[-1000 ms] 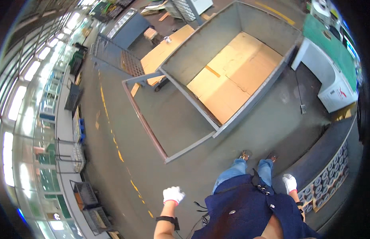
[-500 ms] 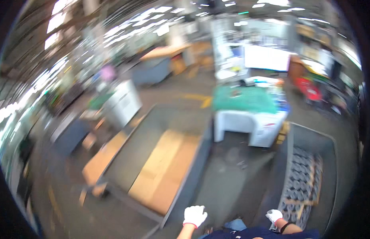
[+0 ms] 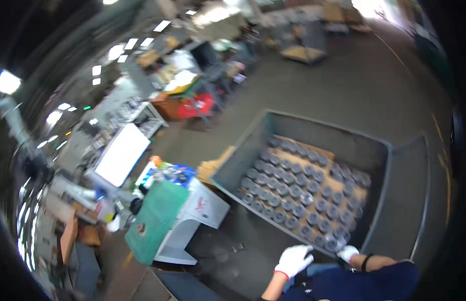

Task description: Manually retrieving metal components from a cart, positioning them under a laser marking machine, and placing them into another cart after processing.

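My left hand (image 3: 294, 261), in a white glove with a red cuff, hovers in front of my body near the front edge of a grey bin (image 3: 224, 188). Its fingers are apart and nothing shows in them. My right hand (image 3: 347, 254), also white-gloved, is at the bin's near right corner beside shiny round metal parts (image 3: 332, 243). Blur hides its fingers, and I cannot tell whether it touches or grips one of these parts. Inside the bin, many grey round metal parts (image 3: 295, 191) stand in rows on brown board (image 3: 327, 156).
Left of the bin stands a white desk (image 3: 209, 204) with a green mat (image 3: 160, 215). A grey panel (image 3: 401, 195) adjoins the bin's right side. Further off are a red object (image 3: 197, 105), a white board (image 3: 123, 154) and a cart (image 3: 304, 52) on the grey floor.
My view has swung right, so the bin of round parts is now in front of me and the bin with board has mostly left view. Both hands now lie nearer the parts bin.
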Motion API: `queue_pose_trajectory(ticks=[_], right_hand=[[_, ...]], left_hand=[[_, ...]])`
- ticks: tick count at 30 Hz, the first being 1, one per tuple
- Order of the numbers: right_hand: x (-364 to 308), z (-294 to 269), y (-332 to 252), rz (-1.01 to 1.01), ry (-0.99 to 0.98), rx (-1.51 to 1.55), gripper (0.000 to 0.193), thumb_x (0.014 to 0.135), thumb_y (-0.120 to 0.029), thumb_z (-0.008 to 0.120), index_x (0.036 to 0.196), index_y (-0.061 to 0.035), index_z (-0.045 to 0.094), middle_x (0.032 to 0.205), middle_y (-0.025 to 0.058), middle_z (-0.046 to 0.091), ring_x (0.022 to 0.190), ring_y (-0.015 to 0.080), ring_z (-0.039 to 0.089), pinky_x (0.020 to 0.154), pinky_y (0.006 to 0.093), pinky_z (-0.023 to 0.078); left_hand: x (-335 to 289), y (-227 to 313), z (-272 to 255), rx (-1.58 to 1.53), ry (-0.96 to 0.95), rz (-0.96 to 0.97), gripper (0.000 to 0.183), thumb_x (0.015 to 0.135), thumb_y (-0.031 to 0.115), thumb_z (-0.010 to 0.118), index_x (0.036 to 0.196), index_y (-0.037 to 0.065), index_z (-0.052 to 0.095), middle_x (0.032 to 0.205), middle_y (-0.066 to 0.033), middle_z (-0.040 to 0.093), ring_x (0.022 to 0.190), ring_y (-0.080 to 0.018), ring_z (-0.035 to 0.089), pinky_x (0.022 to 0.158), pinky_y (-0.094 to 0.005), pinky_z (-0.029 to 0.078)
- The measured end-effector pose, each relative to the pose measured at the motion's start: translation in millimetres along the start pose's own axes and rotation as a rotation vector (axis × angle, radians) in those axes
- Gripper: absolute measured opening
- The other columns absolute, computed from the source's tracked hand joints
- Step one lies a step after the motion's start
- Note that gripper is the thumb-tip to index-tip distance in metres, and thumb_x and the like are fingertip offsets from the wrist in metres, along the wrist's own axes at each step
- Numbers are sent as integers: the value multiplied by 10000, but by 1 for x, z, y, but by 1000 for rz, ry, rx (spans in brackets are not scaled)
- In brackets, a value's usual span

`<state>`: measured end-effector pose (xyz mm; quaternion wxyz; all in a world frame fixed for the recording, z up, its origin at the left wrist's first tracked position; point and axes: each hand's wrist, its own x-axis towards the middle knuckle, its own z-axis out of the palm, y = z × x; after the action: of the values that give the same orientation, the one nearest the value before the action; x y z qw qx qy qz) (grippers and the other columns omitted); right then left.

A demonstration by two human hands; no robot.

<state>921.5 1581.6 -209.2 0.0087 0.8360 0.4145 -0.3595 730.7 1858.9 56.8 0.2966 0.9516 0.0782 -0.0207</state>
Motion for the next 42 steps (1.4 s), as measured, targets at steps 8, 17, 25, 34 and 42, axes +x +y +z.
queue_pose_trajectory(ticks=[8,17,25,34,42], right_hand=[[-22,-75,-60,363,225,442,503,831,-454,643,1178,-97,712,1153,187,706,1061,374,669,940,439,519],[61,-60,-25,573,192,1094,413,870,-286,692,1192,-27,688,1170,161,712,1110,290,658,987,371,482],[181,-11,42,1001,50,825,977,764,-590,719,1507,-50,386,1489,199,481,1281,366,557,1061,431,458],[244,21,46,1214,149,742,1145,687,-500,839,1552,-63,230,1537,266,354,1294,397,503,1069,430,427],[218,-12,32,1434,377,935,1068,621,-415,901,1463,-77,337,1284,208,500,1175,379,551,989,452,483]], left_hand=[[23,-70,-10,124,-400,-30,378,898,385,613,1153,114,681,1073,-118,713,1036,-302,671,920,-440,506],[78,-104,6,154,-405,100,420,860,367,670,1179,95,649,1163,-122,672,1122,-316,615,956,-440,476],[145,-147,71,384,-481,155,593,792,473,713,1256,119,606,1282,-149,520,1166,-370,465,997,-516,344],[161,-140,74,408,-579,80,550,831,469,665,1257,122,644,1264,-208,585,1207,-403,491,1043,-602,335],[148,-159,76,24,-724,-221,753,881,600,627,1452,128,493,1493,-334,395,1411,-492,345,1155,-567,306]])
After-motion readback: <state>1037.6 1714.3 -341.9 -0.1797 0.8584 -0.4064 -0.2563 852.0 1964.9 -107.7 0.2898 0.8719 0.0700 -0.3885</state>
